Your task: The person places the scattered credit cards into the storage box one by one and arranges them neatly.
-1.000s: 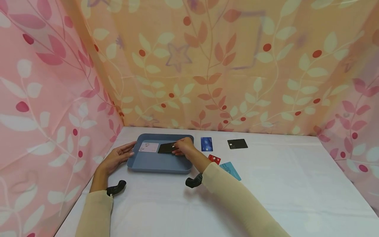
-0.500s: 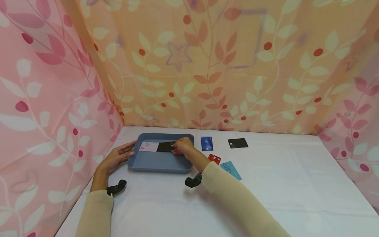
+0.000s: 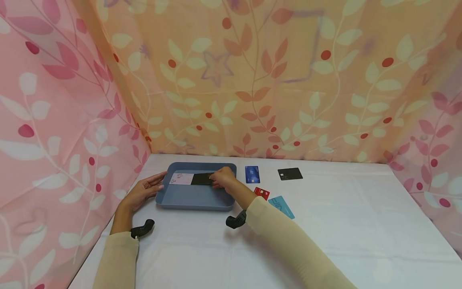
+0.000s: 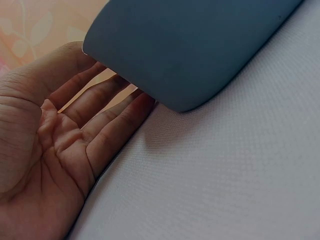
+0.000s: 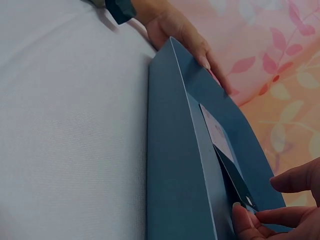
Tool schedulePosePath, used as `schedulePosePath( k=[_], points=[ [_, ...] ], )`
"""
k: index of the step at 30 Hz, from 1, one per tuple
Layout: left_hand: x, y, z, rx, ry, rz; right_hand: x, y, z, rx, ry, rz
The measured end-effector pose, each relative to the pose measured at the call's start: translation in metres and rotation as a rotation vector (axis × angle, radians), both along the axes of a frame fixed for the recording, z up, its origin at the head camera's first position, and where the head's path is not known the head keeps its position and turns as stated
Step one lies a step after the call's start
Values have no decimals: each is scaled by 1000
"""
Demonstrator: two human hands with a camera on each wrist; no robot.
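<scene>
A blue-grey tray [image 3: 196, 198] lies on the white cloth. Inside it, a pale flowered card [image 3: 181, 179] sits at the left, and a black card [image 3: 201, 179] adjoins its right side. My right hand [image 3: 224, 177] reaches over the tray and pinches the black card's right end between its fingertips; in the right wrist view the card's near edge [image 5: 232, 172] stands slightly off the tray floor. My left hand [image 3: 141, 192] rests against the tray's left wall, fingers fairly straight; the left wrist view has its fingertips partly hidden behind the tray wall [image 4: 175, 55].
Right of the tray lie a blue card [image 3: 252, 174], another black card [image 3: 290, 174], a red card [image 3: 262, 193] and a light-blue card [image 3: 281, 207]. My right sleeve [image 3: 285, 237] partly overlaps the red and light-blue ones. Flowered curtains [image 3: 252, 80] stand behind and at the sides.
The black card in my right hand has shifted slightly left, closing up to the flowered card and lining up with it. My left hand stays at the tray wall.
</scene>
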State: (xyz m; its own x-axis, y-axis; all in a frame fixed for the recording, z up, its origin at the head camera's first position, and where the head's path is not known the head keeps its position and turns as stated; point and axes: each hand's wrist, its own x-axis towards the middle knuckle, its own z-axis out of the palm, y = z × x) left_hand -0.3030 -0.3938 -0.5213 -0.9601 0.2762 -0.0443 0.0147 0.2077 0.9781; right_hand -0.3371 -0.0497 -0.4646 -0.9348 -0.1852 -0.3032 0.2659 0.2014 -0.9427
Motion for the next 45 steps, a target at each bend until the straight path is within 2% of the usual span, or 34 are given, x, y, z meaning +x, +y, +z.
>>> schedulePosePath(
  k=[10, 18, 27, 32, 45],
  points=[
    [-2, 2, 1, -5, -2, -3, -3, 1, 2, 20, -11, 0],
    [-4, 2, 0, -1, 2, -7, 3, 6, 8, 83, 33, 63],
    [-2, 2, 1, -9, 5, -4, 19, 12, 18, 120, 143, 137],
    [-2, 1, -2, -15, 5, -3, 30, 18, 20, 107, 203, 187],
    [1, 1, 0, -14, 1, 1, 62, 39, 41, 123, 352, 277]
  ],
)
